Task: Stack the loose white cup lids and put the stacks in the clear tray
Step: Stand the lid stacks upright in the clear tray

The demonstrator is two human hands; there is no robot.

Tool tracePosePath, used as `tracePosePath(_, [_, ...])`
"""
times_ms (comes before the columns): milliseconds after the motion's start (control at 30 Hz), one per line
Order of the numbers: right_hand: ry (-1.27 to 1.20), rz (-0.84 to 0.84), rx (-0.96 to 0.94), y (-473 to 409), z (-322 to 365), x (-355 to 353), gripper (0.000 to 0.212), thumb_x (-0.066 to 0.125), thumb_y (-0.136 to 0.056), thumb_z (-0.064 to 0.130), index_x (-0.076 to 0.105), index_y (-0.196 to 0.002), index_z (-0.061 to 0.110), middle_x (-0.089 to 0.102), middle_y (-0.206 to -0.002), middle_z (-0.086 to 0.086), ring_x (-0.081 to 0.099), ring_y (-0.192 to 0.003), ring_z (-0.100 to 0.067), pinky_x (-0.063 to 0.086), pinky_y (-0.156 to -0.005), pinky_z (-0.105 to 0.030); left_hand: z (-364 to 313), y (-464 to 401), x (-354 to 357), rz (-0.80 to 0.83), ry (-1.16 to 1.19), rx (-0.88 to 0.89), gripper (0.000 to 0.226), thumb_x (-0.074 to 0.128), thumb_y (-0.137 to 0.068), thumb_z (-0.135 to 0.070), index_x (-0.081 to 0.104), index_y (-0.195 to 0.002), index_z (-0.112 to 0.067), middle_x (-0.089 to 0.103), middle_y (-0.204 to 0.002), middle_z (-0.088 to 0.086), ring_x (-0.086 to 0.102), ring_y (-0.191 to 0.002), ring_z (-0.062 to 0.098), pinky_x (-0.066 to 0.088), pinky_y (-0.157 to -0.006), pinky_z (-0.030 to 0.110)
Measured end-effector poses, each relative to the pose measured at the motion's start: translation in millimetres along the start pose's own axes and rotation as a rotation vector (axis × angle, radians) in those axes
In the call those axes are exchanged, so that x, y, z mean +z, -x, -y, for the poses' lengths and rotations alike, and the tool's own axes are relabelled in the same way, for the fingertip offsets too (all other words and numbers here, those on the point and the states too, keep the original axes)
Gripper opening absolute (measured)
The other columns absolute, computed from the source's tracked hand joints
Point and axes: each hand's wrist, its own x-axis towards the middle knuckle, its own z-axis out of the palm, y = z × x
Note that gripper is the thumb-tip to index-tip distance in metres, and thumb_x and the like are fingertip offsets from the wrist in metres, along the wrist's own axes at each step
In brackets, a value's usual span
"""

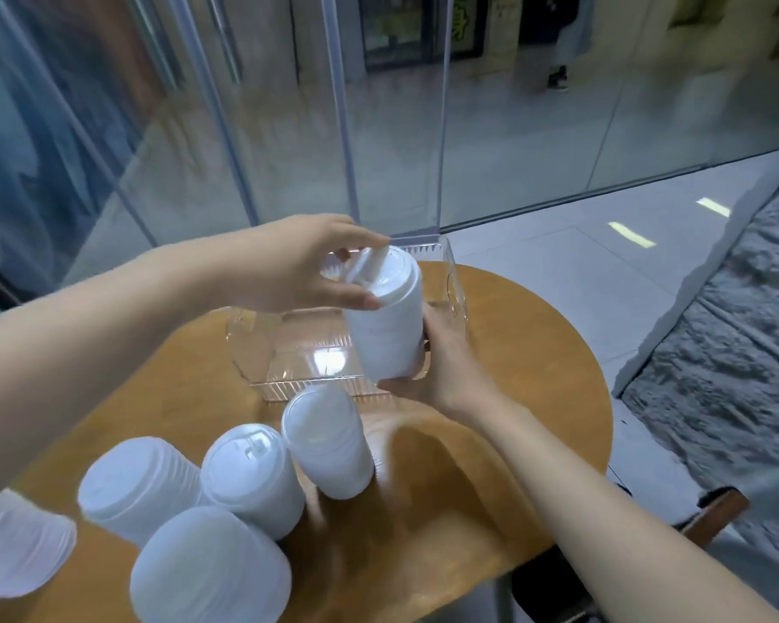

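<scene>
Head view: tall stack of white plastic cup lids (385, 317) held over clear plastic tray (289, 348).

Right hand (441, 366) grips stack's base, left hand (297, 267) pinches top lid, likely steadying the column for lowering. Tray, glossy and ribbed, sits at round tan wooden desk's (536, 375) far edge. Five more lid stacks (329, 442) stand toward near-left edge, smooth, ridged sides; blur hides finer detail.

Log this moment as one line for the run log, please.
left hand: grips top of held lid stack | right hand: grips its base | position: over clear tray | tray: no stacks visible inside
</scene>
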Motion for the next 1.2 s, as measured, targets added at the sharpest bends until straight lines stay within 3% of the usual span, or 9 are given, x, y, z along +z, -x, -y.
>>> tracePosePath(133, [-0.009,0.048,-0.019,-50,19,-1,0.100,0.094,-0.071,0.021,0.036,-0.150,0.034,0.057,-0.104,0.027,0.051,-0.087,0.023,0.040,-0.070,-0.004,28,-5,-24,-0.056,-0.070,-0.062,0.080,0.054,-0.084,-0.069,0.046,-0.153,-0.029,0.055,-0.131,-0.009,0.054,-0.115,0.013,0.045,-0.102,0.035])
tracePosePath(300, [-0.046,0.120,-0.014,-114,22,37,0.095,0.095,-0.067,0.022,0.041,-0.145,0.031,0.064,-0.122,0.012,0.063,-0.108,-0.011,0.055,-0.084,-0.030,77,-18,-28,-0.072,-0.063,-0.165,0.059,0.067,-0.095,-0.051,0.050,-0.146,-0.027,0.059,-0.133,-0.007,0.056,-0.122,0.015,0.045,-0.100,0.031])
tracePosePath(400, [-0.059,0.159,-0.006,-147,15,76,0.090,0.094,-0.063,0.027,0.045,-0.138,0.034,0.068,-0.120,0.012,0.066,-0.109,-0.009,0.058,-0.092,-0.043,120,-24,-23,-0.023,-0.063,-0.256,0.056,0.068,-0.095,-0.051,0.051,-0.143,-0.028,0.061,-0.132,-0.003,0.059,-0.122,0.019,0.047,-0.105,0.039])
tracePosePath(533, [-0.087,0.209,0.024,-179,-3,117,0.085,0.094,-0.062,0.020,0.046,-0.130,0.037,0.063,-0.116,0.021,0.063,-0.106,0.000,0.056,-0.089,-0.034,168,-35,-9,0.024,-0.057,-0.327,0.056,0.067,-0.097,-0.050,0.053,-0.146,-0.026,0.062,-0.137,-0.001,0.060,-0.123,0.021,0.048,-0.107,0.042])
tracePosePath(633, [-0.099,0.251,0.043,-196,-13,137,0.091,0.096,-0.065,0.016,0.044,-0.138,0.030,0.059,-0.118,0.019,0.059,-0.107,-0.001,0.050,-0.083,-0.024,197,-47,5,0.040,-0.059,-0.364,0.056,0.066,-0.098,-0.051,0.054,-0.147,-0.028,0.064,-0.134,0.002,0.061,-0.120,0.025,0.048,-0.106,0.047])
tracePosePath(733, [-0.095,0.237,0.063,-207,-23,153,0.099,0.099,-0.061,0.023,0.042,-0.143,0.026,0.059,-0.129,0.010,0.059,-0.118,-0.012,0.052,-0.093,-0.033,214,-58,14,0.014,-0.064,-0.357,0.058,0.063,-0.098,-0.053,0.052,-0.150,-0.031,0.063,-0.136,0.000,0.060,-0.120,0.024,0.048,-0.105,0.045])
tracePosePath(833, [-0.100,0.212,0.079,-215,-35,162,0.098,0.098,-0.065,0.017,0.042,-0.145,0.022,0.057,-0.129,0.010,0.057,-0.120,-0.010,0.046,-0.093,-0.028,223,-70,22,0.012,-0.104,-0.307,0.055,0.062,-0.099,-0.054,0.054,-0.148,-0.030,0.062,-0.139,-0.001,0.059,-0.122,0.024,0.047,-0.105,0.047])
tracePosePath(1033, [-0.058,0.200,0.098,-219,-51,175,0.098,0.097,-0.064,0.022,0.041,-0.144,0.026,0.059,-0.132,0.008,0.058,-0.123,-0.016,0.049,-0.099,-0.037,234,-77,40,0.008,-0.125,-0.255,0.050,0.064,-0.097,-0.055,0.059,-0.141,-0.032,0.064,-0.129,-0.003,0.060,-0.111,0.022,0.051,-0.097,0.045])
tracePosePath(1200, [0.006,0.242,0.110,-214,-56,178,0.101,0.095,-0.067,0.021,0.037,-0.151,0.022,0.054,-0.130,0.011,0.054,-0.120,-0.013,0.043,-0.093,-0.030,240,-73,54,0.039,-0.157,-0.246,0.055,0.064,-0.099,-0.049,0.050,-0.149,-0.031,0.060,-0.137,-0.003,0.056,-0.121,0.023,0.048,-0.100,0.043])
